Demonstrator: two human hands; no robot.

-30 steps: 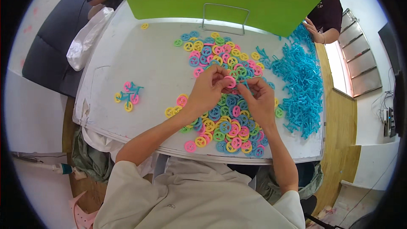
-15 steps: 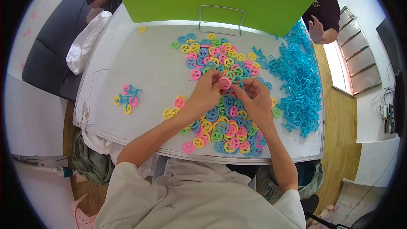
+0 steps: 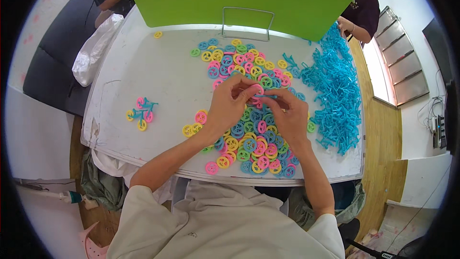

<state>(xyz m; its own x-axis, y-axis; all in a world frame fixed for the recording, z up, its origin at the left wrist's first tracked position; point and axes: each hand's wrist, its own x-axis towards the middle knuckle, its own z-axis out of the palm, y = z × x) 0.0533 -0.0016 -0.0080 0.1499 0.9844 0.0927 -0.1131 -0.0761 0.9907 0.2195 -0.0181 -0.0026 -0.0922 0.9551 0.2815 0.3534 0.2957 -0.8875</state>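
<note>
Above a heap of small spoked plastic wheels [image 3: 249,145] in pink, yellow, green and blue, both my hands meet. A pink toy wheel [image 3: 259,89] is pinched between the thumb and fingers of my left hand [image 3: 229,104]. My right hand [image 3: 290,112] is closed on a thin blue plastic toy frame [image 3: 271,97], whose end touches the wheel; my fingers hide most of this frame. Apart to the left lie joined blue frames [image 3: 143,113] with pink and yellow wheels on them, like tiny bicycles.
A big pile of blue plastic frames [image 3: 337,93] covers the table's right side. Upright at the back stands a green panel [image 3: 191,0] with a wire stand [image 3: 247,37]. Another person's hand [image 3: 345,25] is at the pile's far end. A white bag [image 3: 93,50] hangs at the left edge.
My hands stay together, with the pink wheel turned and the right fingers closer to it. The other person's hand at the right has lowered to the far end of the blue pile.
</note>
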